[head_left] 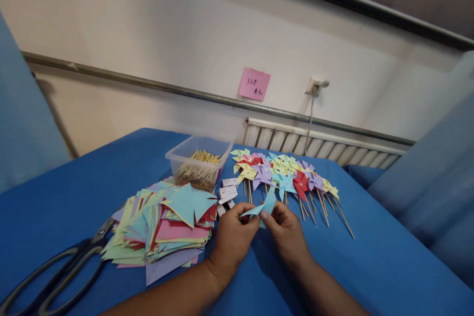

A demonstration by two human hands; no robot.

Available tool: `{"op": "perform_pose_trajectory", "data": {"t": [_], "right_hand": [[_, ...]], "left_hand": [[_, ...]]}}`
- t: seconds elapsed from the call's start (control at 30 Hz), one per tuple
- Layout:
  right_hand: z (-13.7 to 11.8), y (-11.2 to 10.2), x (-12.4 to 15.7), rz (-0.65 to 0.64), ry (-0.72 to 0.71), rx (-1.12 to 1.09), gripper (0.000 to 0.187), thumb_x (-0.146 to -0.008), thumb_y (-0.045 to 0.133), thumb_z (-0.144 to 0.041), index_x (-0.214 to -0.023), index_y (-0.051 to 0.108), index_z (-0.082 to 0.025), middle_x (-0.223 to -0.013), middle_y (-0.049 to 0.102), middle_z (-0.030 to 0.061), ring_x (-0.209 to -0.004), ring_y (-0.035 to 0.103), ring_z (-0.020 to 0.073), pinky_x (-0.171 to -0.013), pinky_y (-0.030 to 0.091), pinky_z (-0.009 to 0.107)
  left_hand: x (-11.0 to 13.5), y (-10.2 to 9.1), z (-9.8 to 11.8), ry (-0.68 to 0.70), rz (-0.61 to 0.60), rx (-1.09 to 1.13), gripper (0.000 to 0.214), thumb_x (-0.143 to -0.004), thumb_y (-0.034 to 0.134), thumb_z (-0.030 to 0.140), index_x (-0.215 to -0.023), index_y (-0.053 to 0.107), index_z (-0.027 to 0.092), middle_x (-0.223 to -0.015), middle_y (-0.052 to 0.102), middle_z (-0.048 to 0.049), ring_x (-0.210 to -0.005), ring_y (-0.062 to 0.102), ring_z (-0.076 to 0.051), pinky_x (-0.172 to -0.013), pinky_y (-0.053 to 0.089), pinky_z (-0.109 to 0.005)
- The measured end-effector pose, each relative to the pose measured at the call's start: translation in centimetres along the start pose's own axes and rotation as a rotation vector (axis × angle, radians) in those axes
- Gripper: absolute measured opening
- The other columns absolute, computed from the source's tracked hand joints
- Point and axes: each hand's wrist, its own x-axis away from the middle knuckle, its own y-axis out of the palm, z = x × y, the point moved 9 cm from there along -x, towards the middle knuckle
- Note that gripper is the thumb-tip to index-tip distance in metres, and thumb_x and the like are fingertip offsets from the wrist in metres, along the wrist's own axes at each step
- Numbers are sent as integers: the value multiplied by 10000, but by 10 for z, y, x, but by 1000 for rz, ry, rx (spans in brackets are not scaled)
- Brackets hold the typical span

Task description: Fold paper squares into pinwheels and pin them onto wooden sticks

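Note:
Both hands hold one light blue paper pinwheel piece (269, 201) above the table, its flaps partly bent inward. My left hand (237, 232) is closed on its left side, with a pointed corner showing past the fingers. On the other side my right hand (285, 232) pinches the paper between thumb and fingers. Left of my hands lies a thick pile of cut coloured paper squares (177, 237), a light blue one (190, 202) on top. Just behind my left hand stand small white boxes (227, 191). Finished pinwheels (285, 183) on sticks lie beyond my right hand.
A clear plastic box (176, 163) of thin wooden sticks (202, 163) stands behind the paper pile. Large scissors (74, 261) lie at the left. Blue cloth covers the table (392, 266). Against the wall are a radiator (296, 140), a pipe and a pink note (254, 84).

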Motion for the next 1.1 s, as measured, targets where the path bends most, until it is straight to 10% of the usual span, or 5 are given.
{"op": "perform_pose_trajectory", "data": {"t": [1.1], "right_hand": [[-10, -2, 4, -26, -97, 324, 166, -843, 570, -339, -837, 606, -176, -774, 634, 16, -723, 566, 166, -683, 434, 270]], "left_hand": [[-3, 0, -1, -23, -18, -22, 135, -653, 607, 257, -707, 620, 134, -561, 515, 35, -540, 441, -117, -514, 330, -229]]}}
